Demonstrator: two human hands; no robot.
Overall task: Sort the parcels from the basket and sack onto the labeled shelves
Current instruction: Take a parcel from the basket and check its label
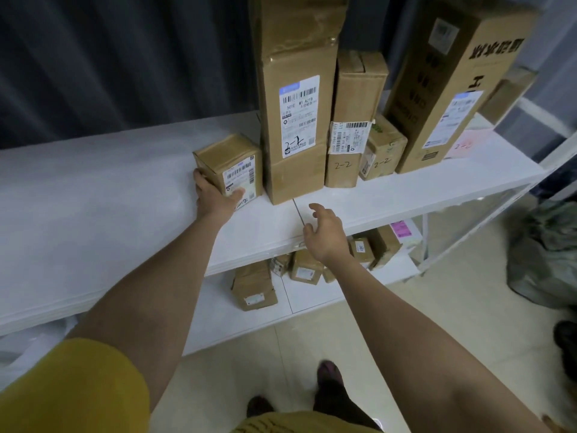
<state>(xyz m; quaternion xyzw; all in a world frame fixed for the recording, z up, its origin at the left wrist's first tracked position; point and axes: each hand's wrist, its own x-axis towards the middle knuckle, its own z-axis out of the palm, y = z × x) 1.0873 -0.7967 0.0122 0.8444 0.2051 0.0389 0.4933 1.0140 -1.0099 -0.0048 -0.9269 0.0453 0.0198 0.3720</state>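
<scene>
White shelf (125, 189), left hand (215, 198) partly covering small parcel's (231, 164) label

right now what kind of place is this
Probably a parcel sorting or pickup room: taped cardboard parcels with barcode shipping labels stand on a white shelf, several hand-marked "2-2", and the left hand is placing a small box.

Dark curtain (109, 64) behind; pale tiled floor (359, 332) below.
</scene>
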